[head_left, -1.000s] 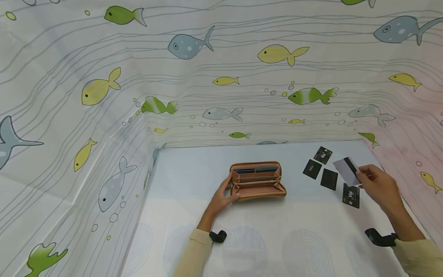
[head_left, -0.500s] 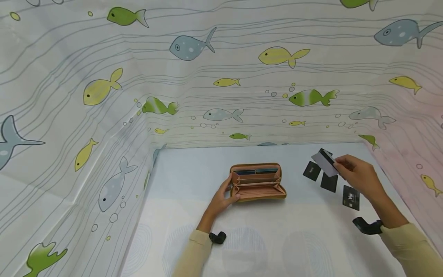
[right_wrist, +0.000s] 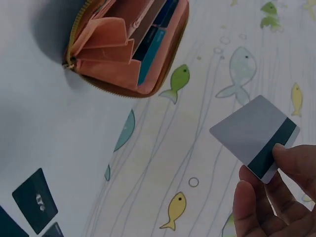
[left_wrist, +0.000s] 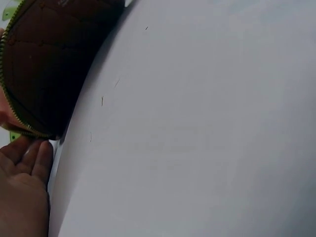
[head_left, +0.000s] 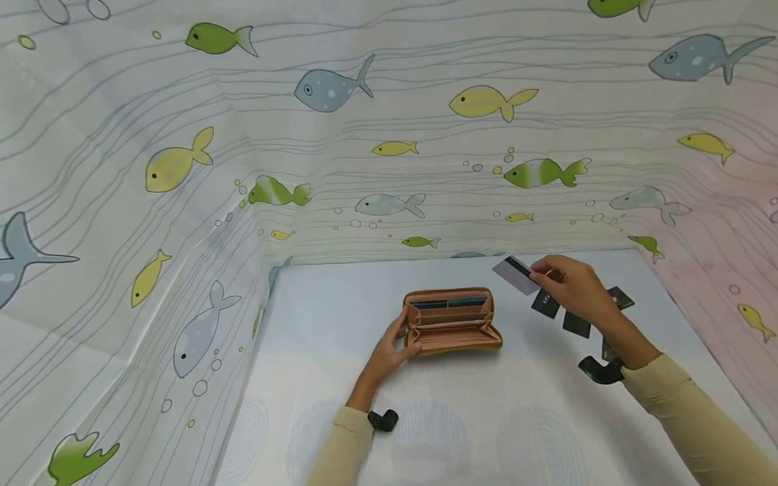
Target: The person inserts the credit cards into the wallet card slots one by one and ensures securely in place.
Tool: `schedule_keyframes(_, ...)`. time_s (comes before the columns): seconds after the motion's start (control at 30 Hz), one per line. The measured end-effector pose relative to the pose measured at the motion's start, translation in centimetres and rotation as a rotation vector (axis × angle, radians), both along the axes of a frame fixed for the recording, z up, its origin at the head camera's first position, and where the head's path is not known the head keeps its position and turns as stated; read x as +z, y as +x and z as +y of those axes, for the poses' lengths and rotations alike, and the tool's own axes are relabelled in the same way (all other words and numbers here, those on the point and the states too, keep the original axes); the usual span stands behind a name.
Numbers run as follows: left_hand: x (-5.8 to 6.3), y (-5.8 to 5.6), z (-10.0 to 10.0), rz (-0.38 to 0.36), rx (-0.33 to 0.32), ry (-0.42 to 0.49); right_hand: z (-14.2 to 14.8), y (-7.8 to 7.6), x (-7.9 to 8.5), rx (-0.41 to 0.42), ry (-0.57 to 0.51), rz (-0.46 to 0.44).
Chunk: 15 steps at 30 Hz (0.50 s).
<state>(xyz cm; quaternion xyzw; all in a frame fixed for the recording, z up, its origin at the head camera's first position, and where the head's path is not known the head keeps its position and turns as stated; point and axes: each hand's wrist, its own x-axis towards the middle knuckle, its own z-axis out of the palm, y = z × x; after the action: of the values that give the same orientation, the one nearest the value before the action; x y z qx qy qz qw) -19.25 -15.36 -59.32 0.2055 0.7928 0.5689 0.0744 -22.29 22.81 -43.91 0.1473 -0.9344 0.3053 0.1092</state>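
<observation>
An unzipped, peach-lined zip-around wallet point(head_left: 452, 320) stands on the table with its mouth toward me; cards point(head_left: 467, 301) show in its back slots. My left hand point(head_left: 384, 352) grips the wallet's left end, thumb in front. In the left wrist view, the fingers point(left_wrist: 42, 160) are against the wallet's quilted dark outside point(left_wrist: 49, 54). Right of the wallet and above the table, my right hand point(head_left: 568, 283) pinches a silvery-grey card point(head_left: 515, 275) with a dark stripe. The right wrist view shows the thumb on this card's stripe point(right_wrist: 271, 148).
Several black cards lie on the table below and behind my right hand, including one point(head_left: 546, 303) near the held card and another point(head_left: 576, 324) partly under the hand. A fish-patterned sheet point(head_left: 389, 169) stands behind the table point(head_left: 340, 290) and along its sides.
My right hand has carried the grey card leftward from over the right side of the black cards toward the wallet. My left hand and the wallet have stayed in place.
</observation>
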Motion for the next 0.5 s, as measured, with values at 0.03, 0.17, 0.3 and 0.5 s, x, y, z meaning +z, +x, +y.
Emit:
schedule_keyframes(0.03,0.1,0.1,0.0,-0.005,-0.001,-0.002,-0.4,-0.2,0.1,0.014,0.002,0.003)
schedule_keyframes(0.17,-0.1,0.0,0.1,-0.017,0.014,0.006,-2.2,-0.8,0.5,0.071,-0.009,0.015)
schedule_keyframes(0.3,-0.2,0.0,0.1,-0.020,0.029,0.003,-3.8,-1.4,0.4,0.117,0.006,0.024)
schedule_keyframes(0.5,0.0,-0.1,0.0,-0.026,0.014,-0.025,-6.0,-2.2,-0.3,0.169,0.013,-0.005)
